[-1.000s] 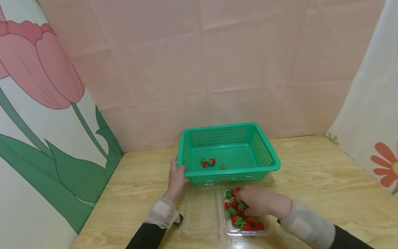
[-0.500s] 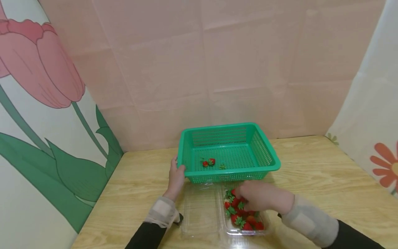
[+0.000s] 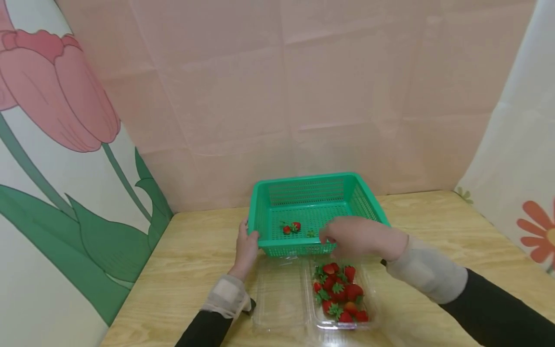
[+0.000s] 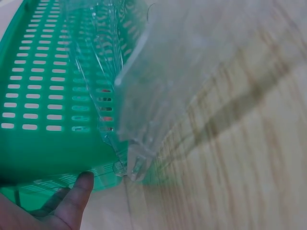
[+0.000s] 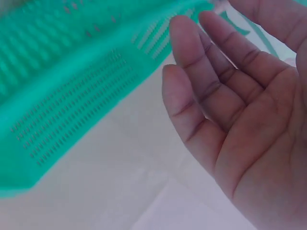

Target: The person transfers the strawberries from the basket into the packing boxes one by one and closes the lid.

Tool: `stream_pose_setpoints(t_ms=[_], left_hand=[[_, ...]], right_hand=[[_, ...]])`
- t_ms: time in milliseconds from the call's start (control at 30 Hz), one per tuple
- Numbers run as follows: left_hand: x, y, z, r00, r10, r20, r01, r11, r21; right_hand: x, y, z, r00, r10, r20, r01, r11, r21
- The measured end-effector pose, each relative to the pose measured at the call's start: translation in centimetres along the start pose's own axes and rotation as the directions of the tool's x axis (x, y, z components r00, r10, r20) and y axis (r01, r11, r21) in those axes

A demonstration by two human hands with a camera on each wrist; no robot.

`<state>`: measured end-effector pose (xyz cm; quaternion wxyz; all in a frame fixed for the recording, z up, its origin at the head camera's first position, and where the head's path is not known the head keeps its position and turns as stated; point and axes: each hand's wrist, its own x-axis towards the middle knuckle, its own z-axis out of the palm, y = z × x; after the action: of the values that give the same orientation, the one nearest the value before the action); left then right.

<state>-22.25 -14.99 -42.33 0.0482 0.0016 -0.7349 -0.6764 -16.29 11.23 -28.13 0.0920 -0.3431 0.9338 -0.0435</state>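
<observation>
My left hand (image 3: 246,250) grips the left front corner of a green plastic basket (image 3: 303,179). In the left wrist view, its thumb (image 4: 79,196) lies against the basket's rim. My right hand (image 3: 362,238) is over the basket's front rim with its fingers curled. The right wrist view shows its bare palm (image 5: 268,158), but the thumb and index tips are out of sight, so I cannot tell whether they pinch anything. Two small strawberries (image 3: 296,226) and a green leafy bit (image 3: 310,233) lie in the basket. Several strawberries (image 3: 339,291) fill a clear plastic box (image 3: 347,326).
The box's clear lid (image 3: 279,299) lies opened flat to the left, in front of the basket. Everything stands on a wood-grain table (image 3: 195,270). A pinkish cloth (image 3: 277,96) hangs behind, with flower-printed panels (image 3: 56,106) at the sides.
My right hand has lifted from the strawberries in the clear box and moved up and forward to the basket's front rim. My left hand keeps its grip on the basket.
</observation>
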Motion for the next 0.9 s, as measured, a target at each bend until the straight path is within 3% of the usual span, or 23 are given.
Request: stream_pose_setpoints(t_ms=[200,400,667,900], left_hand=[[-0.2,-0.3,0.1,1.000,0.011,-0.022,-0.011,1.000,0.010],[-0.4,-0.2,0.0,0.999,0.025,-0.025,-0.025,1.000,-0.008],[-0.7,0.1,0.1,0.999,0.012,-0.040,-0.012,1.000,0.007],[-0.5,-0.4,0.3,0.999,0.026,-0.041,-0.026,1.000,0.000]], right_hand=[[2.6,0.5,-3.1,0.998,-0.059,-0.027,0.058,0.997,-0.048],[6.3,1.7,-4.3,0.997,-0.076,-0.031,0.074,0.995,-0.062],[10.8,3.3,-3.1,0.997,-0.067,-0.033,0.065,0.996,-0.069],[13.5,4.2,-1.6,1.000,-0.016,0.000,0.016,0.998,-0.057]])
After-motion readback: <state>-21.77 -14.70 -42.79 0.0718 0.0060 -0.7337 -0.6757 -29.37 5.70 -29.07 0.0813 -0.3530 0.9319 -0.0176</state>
